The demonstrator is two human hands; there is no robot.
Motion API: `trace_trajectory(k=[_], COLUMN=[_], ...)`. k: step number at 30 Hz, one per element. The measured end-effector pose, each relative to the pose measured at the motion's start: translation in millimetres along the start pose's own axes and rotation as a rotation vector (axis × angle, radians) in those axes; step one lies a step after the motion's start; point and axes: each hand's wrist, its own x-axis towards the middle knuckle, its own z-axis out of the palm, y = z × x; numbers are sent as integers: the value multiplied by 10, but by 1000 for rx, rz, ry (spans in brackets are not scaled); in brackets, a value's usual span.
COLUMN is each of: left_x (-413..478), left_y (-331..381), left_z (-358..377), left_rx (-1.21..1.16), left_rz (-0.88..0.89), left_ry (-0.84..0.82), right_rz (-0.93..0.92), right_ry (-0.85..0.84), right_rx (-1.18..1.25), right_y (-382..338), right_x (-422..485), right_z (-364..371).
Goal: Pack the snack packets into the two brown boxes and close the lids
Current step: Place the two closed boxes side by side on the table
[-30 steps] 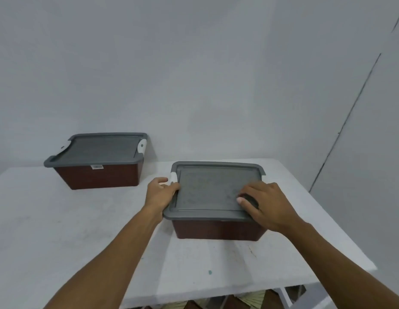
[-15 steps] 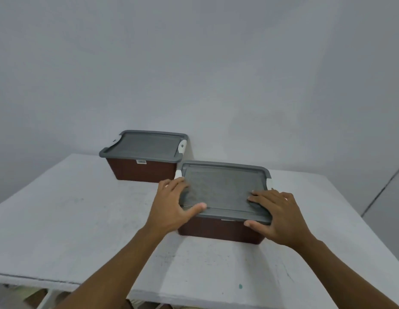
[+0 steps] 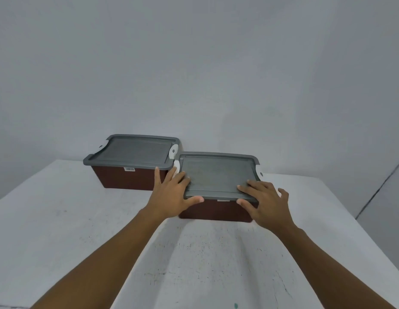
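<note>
At the centre of the frame, the left hand [image 3: 171,194] and right hand [image 3: 268,202] lie spread flat, gripping nothing, on the grey lid [image 3: 216,175] of the near box [image 3: 216,211], apparently pressing it shut.

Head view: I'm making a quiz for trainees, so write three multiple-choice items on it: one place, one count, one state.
1. Where does the far box stand relative to the near box? A behind-left; B stacked on it; C on the floor
2. How many brown boxes are on the table? A one; B two; C four
3. The near box's lid is: A on; B leaning against the wall; C missing

Answers: 1 A, it sits farther back, leftward; 2 B, two show; 3 A, the left hand and right hand rest on it.
</note>
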Motion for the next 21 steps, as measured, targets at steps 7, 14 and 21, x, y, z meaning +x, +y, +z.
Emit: trace_trajectory(k=[7, 14, 21], left_x=[185, 396, 607], left_y=[-315, -504, -690], left_z=[197, 246, 287], left_rx=[41, 124, 146], left_rz=[73, 102, 116], left_ry=[142, 153, 158], right_rz=[16, 19, 18], right_ry=[18, -70, -55], right_rx=[97, 62, 40], right_y=[-99, -111, -165], right_x=[274, 598, 815], right_z=[308, 348, 450])
